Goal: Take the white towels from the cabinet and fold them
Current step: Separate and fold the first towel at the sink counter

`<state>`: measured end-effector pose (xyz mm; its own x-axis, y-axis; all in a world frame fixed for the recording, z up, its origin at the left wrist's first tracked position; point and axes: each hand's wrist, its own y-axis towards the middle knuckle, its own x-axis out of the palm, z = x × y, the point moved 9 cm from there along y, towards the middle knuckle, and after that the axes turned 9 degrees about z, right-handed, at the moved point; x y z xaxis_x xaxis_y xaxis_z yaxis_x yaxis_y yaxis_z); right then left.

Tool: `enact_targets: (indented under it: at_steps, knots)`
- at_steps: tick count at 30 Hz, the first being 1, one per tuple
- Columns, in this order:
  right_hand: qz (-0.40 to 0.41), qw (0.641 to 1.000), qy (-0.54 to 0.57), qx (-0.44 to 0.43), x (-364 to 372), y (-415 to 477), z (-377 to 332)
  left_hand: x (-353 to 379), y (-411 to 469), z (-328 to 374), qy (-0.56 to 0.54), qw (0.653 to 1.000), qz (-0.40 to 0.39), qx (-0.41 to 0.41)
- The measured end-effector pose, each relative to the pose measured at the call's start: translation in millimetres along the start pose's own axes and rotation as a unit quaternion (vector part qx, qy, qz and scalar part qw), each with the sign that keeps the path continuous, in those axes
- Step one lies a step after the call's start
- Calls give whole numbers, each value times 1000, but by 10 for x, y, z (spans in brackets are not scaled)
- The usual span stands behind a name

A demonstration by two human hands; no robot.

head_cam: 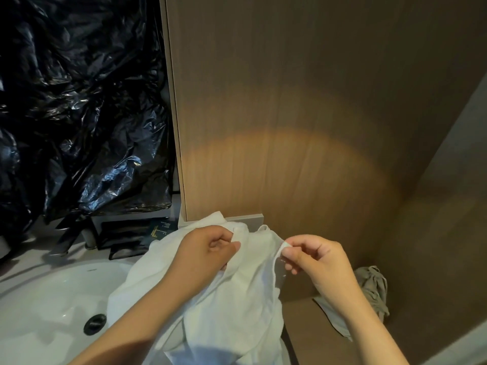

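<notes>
White towel [237,299] is hanging bunched in the air just right of the sink [39,312], with its lower folds draping over the sink's right rim and running out of the bottom of view. Left hand [205,255] is gripping a gathered bit of the top edge, fingers curled round the cloth. Right hand [325,262] is pinching a corner, or maybe a small hem tab, between thumb and fingertips [291,260]; can't tell which. The edge between the hands is sagging, not pulled taut. Handling, as I'm reading it: thin, light, fully limp cloth, looking slightly see-through near the pinch, so it isn't going to hold shape and isn't needing force. Probably not fragile or slippery. Best hold, I'm thinking: two adjacent corners, one per hand, walking along the hem from the pinched end until the next corner is turning up, then letting its own weight hang it flat. Risk I'm seeing: the loose end dropping into the sink bowl near the drain [95,324]. Further right of the sink, the wooden cabinet [290,114] is showing its inside, with a crumpled grey cloth [373,288] lying on its shelf [311,320]. Behind the sink, dark packets [123,234] are sitting on the table [31,259], with black plastic sheeting [79,101] hanging above.
</notes>
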<state>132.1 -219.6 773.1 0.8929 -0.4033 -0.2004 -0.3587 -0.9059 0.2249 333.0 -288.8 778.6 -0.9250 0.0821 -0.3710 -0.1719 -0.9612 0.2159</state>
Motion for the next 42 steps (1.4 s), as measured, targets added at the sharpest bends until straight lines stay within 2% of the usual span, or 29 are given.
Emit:
enact_targets:
  at_steps: [3,9,13,24,29,35,39,42]
  knots:
    - [-39,998,-25,-31,211,11,-176,-177,-51,63,-32,999,25,11]
    - [-39,985,-47,-162,547,34,-794,-429,-178,209,-80,994,57,41]
    - [-77,985,-22,-151,755,68,-910,-563,-193,269,-94,993,56,53]
    - [-86,985,-40,-146,894,58,-938,-626,-232,213,-103,992,49,54]
    - [-79,984,-69,-141,874,70,-916,-600,-265,284,-77,993,32,87]
    - [-75,984,-60,-150,862,72,-932,-617,-303,358,-43,989,55,130]
    - [-73,981,-62,-168,877,90,-924,-648,-277,319,-68,988,69,120]
    - [-97,984,-47,-145,925,148,-862,-681,-250,335,-83,987,74,113]
